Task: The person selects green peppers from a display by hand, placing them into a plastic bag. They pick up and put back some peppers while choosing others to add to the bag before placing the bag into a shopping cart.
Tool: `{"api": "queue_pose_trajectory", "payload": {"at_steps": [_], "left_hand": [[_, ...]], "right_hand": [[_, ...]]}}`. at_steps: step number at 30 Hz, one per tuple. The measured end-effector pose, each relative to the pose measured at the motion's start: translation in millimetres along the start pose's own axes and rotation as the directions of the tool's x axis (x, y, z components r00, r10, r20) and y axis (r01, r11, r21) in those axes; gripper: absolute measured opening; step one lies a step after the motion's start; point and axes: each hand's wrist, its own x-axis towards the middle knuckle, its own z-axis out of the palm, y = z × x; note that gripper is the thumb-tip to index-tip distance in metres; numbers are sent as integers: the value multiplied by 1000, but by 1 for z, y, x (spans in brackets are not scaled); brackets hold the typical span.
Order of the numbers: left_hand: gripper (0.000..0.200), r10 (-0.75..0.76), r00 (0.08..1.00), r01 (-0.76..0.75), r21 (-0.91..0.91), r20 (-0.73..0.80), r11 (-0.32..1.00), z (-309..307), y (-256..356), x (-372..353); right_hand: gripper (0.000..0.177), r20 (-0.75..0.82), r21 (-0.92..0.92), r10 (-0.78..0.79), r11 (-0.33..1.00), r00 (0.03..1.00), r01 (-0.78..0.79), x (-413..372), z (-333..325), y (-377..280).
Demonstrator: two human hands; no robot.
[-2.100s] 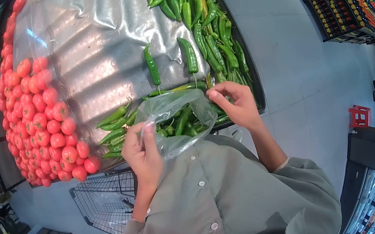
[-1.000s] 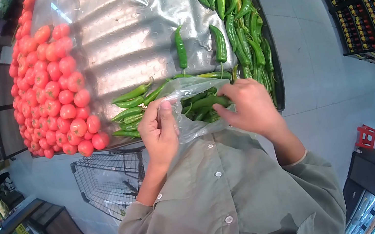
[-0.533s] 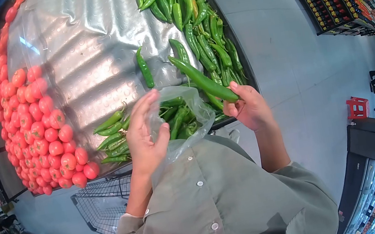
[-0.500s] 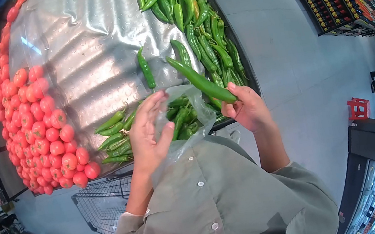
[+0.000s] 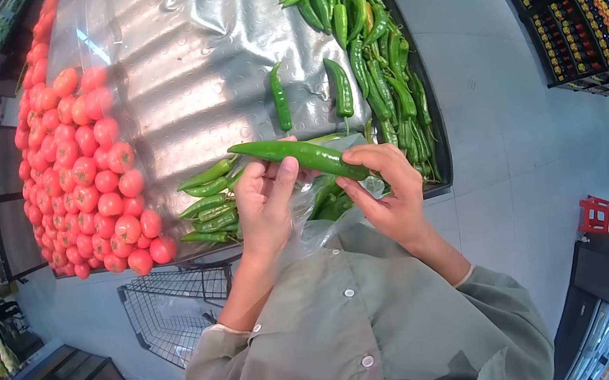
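Observation:
A long green chili pepper [image 5: 299, 156] lies across both hands in front of my chest. My left hand [image 5: 267, 208] closes around its pointed end, thumb in front and fingers mostly behind. At the thick end, my right hand [image 5: 394, 195] pinches it between thumb and fingers. Below the pepper, a clear plastic bag [image 5: 309, 229] hangs against my left hand, with green peppers visible through or behind it. Whether the left fingers also grip the bag is hidden. Two single peppers, one on the left [image 5: 279, 97] and one on the right [image 5: 340, 87], rest on the silver liner beyond.
A silver-lined display stand [image 5: 188, 72] carries a heap of tomatoes [image 5: 84, 170] on the left and a pile of green peppers [image 5: 379, 57] along its right edge. More peppers [image 5: 212, 205] lie near the front. A wire shopping cart [image 5: 168, 313] stands below left; a bottle shelf [image 5: 572, 8] is far right.
My right hand has brought the pepper left and down to my left hand, which has closed on it from an open pose. The view has shifted, so the stand appears further right.

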Motion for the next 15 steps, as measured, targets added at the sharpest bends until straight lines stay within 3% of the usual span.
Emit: {"api": "queue_pose_trajectory", "payload": {"at_steps": [3,5,7,9,11,12,15], "left_hand": [[26,-14,999,11,-76,-38,997,-6,-3,-3],[21,-45,995,32,-142,-88,989,-13,-7,-3],[13,-40,979,-2,-203,-202,979,-20,0,1],[14,3,966,-79,-286,-257,955,-42,-3,10],[17,63,922,-172,-257,-382,951,-74,-6,23],[15,19,891,-163,-279,-454,946,-91,-8,29],[17,-66,818,-95,-247,-571,964,-156,-28,42]], "right_hand": [[38,28,-5,-40,999,999,41,1,5,0],[42,41,-35,26,999,999,-25,3,7,-4],[47,-6,-17,-6,1000,1000,6,7,5,-7],[43,-54,-55,-23,998,998,20,6,-2,-7],[37,-3,-15,-8,1000,1000,8,-2,-15,8],[24,20,10,6,1000,1000,-7,-2,-19,10],[11,141,-49,83,996,986,-77,-5,-25,7]]}}
